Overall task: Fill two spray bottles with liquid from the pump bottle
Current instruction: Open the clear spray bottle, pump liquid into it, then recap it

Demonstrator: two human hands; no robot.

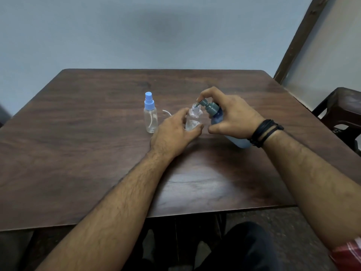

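Head view, left hand point(173, 132) fingers gripping uncapped clear spray bottle point(192, 119), right hand point(232, 116) fingers gripping tilted blue pump bottle point(218, 116)

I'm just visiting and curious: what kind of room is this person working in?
Probably a plain room in a home or small office, not a lab: a dark wooden table against a bare pale blue wall, with a dark stool beside it.

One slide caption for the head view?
Right hand pumps blue pump bottle into open clear bottle held by left hand.
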